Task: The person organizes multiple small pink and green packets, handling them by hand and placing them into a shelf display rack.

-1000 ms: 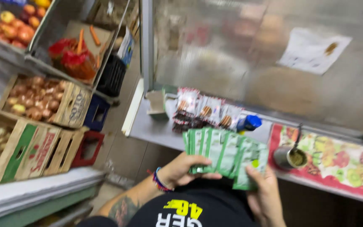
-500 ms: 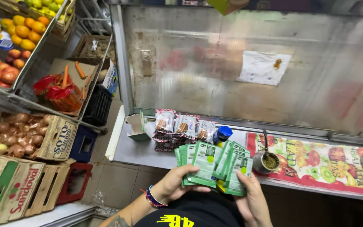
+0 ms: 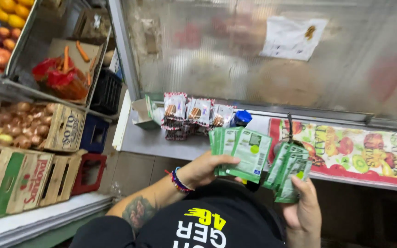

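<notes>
Cloudy plastic sheeting (image 3: 263, 55) hangs behind a grey counter ledge (image 3: 148, 142), seen from the head camera looking down past a black shirt.

Near the middle of the frame, the left hand (image 3: 203, 169) holds a fanned stack of green sachets (image 3: 242, 151), thumb laid across the front and fingers curled behind, clamped on the packets. A beaded bracelet (image 3: 178, 180) circles that wrist. At about four o'clock from it, the right hand (image 3: 305, 206) grips a second, smaller bunch of green sachets (image 3: 289, 172), fingers closed around their lower ends. The two bunches sit just beside each other, apart by a narrow gap, both held above the ledge's front edge.

At twelve o'clock from the hands, a row of snack packets (image 3: 193, 112) stands on the ledge, with a blue cap (image 3: 241, 118) beside them. A fruit-printed cloth (image 3: 359, 151) covers the ledge at three o'clock. Out at nine o'clock, a wooden crate of onions (image 3: 33, 126) rests on a shelf; above it, carrots (image 3: 74, 55) lie in a metal bin.
</notes>
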